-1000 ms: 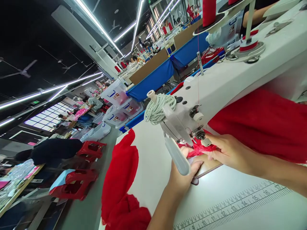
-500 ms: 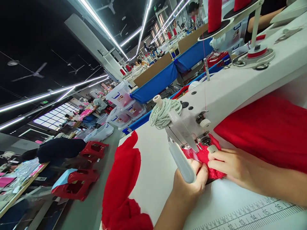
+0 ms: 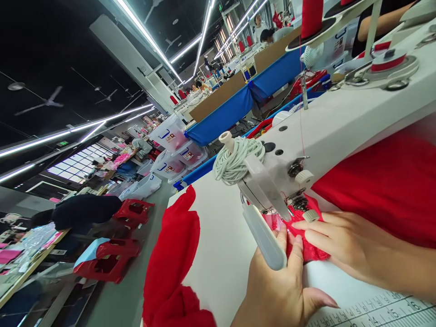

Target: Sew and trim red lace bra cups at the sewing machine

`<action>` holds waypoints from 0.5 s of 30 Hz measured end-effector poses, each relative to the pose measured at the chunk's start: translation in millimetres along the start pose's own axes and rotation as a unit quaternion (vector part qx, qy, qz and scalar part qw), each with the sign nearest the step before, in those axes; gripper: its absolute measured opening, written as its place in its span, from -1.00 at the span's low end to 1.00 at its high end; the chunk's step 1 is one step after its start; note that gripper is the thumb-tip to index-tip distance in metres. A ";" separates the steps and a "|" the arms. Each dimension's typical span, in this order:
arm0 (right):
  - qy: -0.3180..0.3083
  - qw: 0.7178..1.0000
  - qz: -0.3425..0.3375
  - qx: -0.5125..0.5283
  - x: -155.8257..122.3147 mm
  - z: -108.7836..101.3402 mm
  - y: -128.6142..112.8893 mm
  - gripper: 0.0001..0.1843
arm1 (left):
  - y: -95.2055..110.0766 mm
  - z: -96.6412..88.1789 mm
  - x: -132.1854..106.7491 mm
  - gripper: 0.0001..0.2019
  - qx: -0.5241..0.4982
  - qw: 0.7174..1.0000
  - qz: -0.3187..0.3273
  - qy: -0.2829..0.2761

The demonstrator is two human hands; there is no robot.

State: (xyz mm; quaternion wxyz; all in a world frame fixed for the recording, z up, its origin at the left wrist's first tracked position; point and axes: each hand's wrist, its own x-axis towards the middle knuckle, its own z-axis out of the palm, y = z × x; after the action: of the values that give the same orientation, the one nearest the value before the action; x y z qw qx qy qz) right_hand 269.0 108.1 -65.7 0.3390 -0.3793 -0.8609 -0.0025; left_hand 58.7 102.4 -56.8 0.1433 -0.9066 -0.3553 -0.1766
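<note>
Red fabric (image 3: 316, 252) on white table (image 3: 218, 236) — stools (image 3: 119, 249) beyond.

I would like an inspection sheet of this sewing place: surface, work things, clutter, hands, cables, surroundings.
Surface: white tabletop, with printed ruler scale near the person.
Work things: red lacy piece at the sewing machine, partly beneath its head.
Clutter: red cloth bundle at left; pale cord coil on the sewing machine.
Hands: left hand and right hand both have fingers on the red lacy piece.
Cables: dark tangle beyond the tabletop, too small to trace.
Surroundings: stacked clear bins, red stools, people farther off.
</note>
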 end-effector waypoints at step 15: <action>-0.053 0.998 0.021 -0.040 0.8 -1.8 0.6 -0.63 | 4.9 18.8 -13.4 -0.06 -0.018 0.999 -0.034 0.014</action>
State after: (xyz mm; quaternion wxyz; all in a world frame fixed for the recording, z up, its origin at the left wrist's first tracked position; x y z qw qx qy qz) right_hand 270.1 108.5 -64.0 0.2778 -0.4102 -0.8686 -0.0096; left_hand 57.0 98.2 -80.0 0.1261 -0.8939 -0.3809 -0.2001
